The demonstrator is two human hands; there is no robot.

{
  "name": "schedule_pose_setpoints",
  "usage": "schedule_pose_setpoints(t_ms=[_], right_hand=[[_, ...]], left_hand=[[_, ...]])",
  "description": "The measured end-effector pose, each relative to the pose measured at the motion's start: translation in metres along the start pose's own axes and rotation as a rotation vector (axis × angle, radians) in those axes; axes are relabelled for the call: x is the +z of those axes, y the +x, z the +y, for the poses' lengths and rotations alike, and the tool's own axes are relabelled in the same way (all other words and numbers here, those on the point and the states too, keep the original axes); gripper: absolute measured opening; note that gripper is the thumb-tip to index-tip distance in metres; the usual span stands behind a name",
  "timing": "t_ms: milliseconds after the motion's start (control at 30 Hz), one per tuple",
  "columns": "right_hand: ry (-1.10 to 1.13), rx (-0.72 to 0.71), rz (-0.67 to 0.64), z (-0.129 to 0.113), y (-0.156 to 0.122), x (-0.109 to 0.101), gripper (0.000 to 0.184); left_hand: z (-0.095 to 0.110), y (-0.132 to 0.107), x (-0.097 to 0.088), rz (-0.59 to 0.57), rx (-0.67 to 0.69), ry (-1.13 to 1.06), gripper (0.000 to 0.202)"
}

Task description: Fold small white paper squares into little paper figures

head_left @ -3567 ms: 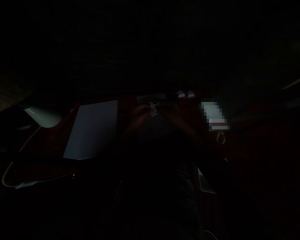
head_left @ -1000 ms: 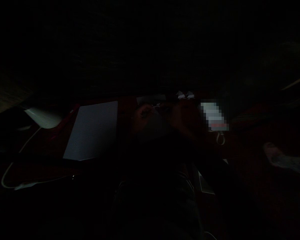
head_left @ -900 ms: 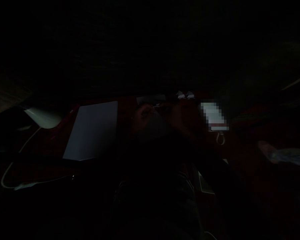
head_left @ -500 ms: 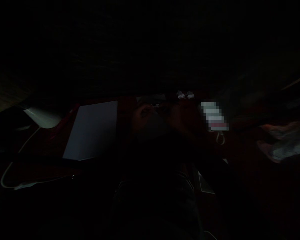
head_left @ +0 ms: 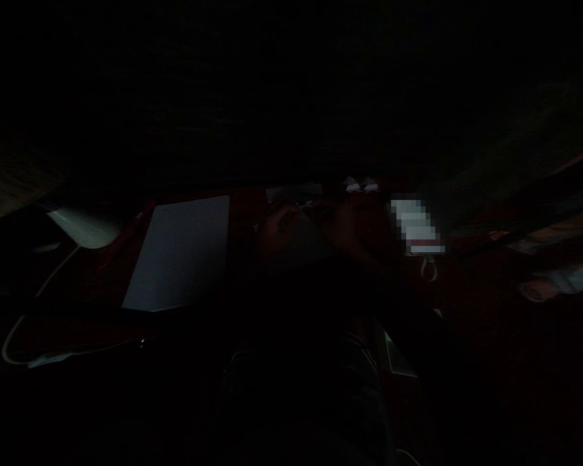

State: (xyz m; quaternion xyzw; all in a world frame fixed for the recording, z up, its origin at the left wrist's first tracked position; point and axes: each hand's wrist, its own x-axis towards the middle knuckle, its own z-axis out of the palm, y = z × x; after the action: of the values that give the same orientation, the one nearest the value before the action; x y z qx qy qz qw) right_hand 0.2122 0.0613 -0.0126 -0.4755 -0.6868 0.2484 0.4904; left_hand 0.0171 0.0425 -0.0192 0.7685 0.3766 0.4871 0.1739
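Observation:
The scene is very dark. My left hand (head_left: 276, 228) and my right hand (head_left: 342, 226) are close together above a grey sheet (head_left: 301, 239) on a dark red surface. Both look curled, pinching a small pale piece of paper (head_left: 302, 206) between them; its shape is too dim to make out. Two small white folded paper pieces (head_left: 361, 185) lie just beyond my right hand.
A larger pale sheet (head_left: 181, 252) lies to the left. A white object (head_left: 85, 228) and a white cable (head_left: 34, 353) are at far left. A pixelated white item (head_left: 416, 226) with a loop sits on the right. Another person's hand (head_left: 534, 291) shows at far right.
The small paper that showed between my hands is now mostly covered by them. Another person's hand has come into view at the right and keeps shifting.

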Motion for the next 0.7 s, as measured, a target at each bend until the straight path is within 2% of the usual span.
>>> schedule_pose_setpoints(t_ms=[400,500,600,700], right_hand=[[0.043,0.011,-0.003,-0.003,-0.001,0.002,0.035],[0.107,0.028,0.018,-0.003,-0.001,0.004,0.030],[0.171,0.067,0.026,-0.004,0.000,0.004,0.034],[0.231,0.089,0.014,-0.004,0.002,0.002,0.041]], left_hand=[[0.002,0.000,0.000,0.019,-0.018,0.036,0.012],[-0.003,0.000,0.004,0.103,-0.063,-0.039,0.009],[-0.009,0.000,0.008,0.209,-0.165,-0.124,0.019],[-0.014,0.000,0.009,0.192,-0.204,-0.142,0.011]])
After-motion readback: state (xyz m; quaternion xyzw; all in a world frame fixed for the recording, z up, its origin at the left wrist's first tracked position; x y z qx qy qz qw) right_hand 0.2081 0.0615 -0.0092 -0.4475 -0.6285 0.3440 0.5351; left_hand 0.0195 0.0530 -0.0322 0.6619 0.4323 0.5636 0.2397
